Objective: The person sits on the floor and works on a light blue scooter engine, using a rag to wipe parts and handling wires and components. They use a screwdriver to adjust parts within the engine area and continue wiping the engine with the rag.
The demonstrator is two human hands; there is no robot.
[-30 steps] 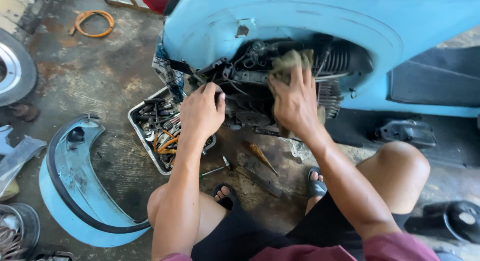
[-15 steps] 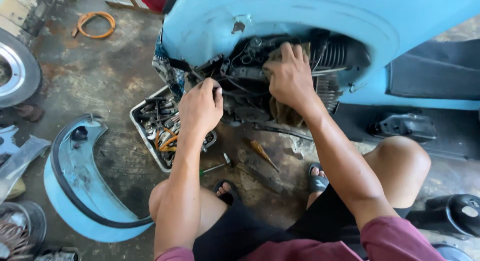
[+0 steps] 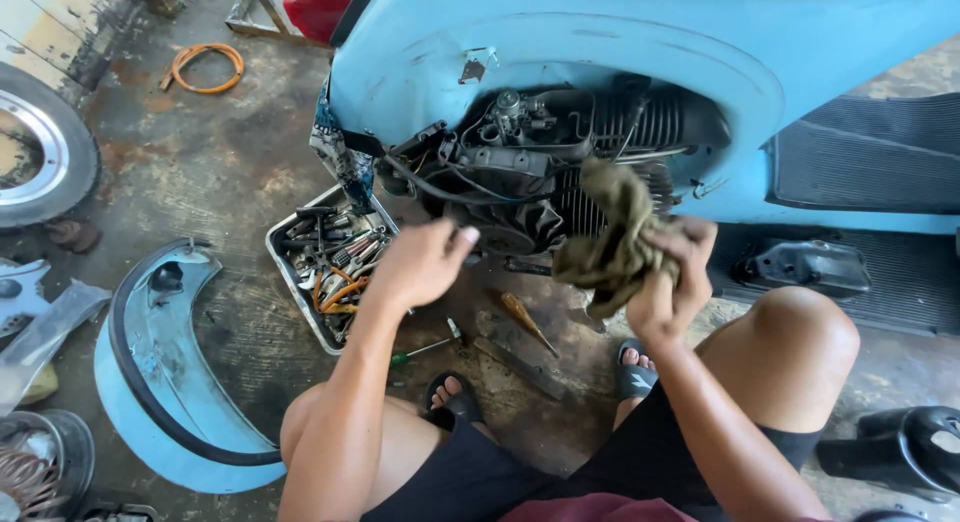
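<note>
I squat before a light blue scooter whose side opening shows its dark, greasy engine. My right hand grips a dirty olive rag, held up in front of the engine's lower right, away from the metal. My left hand hovers just left of the engine's base, above the edge of a metal tool tray; it holds nothing and its fingers are loosely curled.
The tray holds several tools and an orange wire. Screwdrivers lie on the stained concrete between my sandalled feet. A detached blue side panel lies at left, a wheel far left, an orange cable coil at the back.
My right hand has pulled back from the engine, bringing the rag with it. My left hand has come off the engine and moved slightly toward me.
</note>
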